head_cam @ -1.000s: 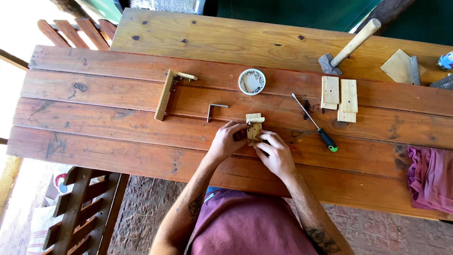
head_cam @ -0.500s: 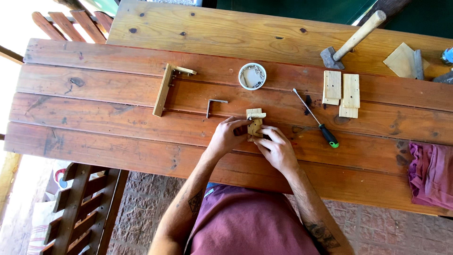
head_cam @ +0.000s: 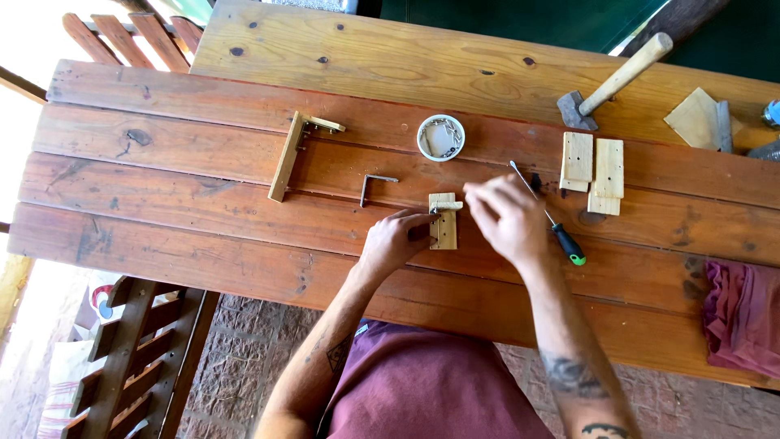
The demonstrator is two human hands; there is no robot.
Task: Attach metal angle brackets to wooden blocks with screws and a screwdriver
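Pinning small wooden block [head_cam: 444, 228], left hand [head_cam: 392, 244] curled.

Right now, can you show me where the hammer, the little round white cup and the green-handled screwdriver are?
Hammer with pale wooden handle [head_cam: 621, 75]: head view, middle of the handle.
Small round white cup [head_cam: 441, 136]: head view, its inside.
Screwdriver with black and green handle [head_cam: 568, 244]: head view, the handle.

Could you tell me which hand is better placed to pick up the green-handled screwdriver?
Probably the right hand: it hovers beside the green-handled screwdriver, while the left hand steadies the small wooden block.
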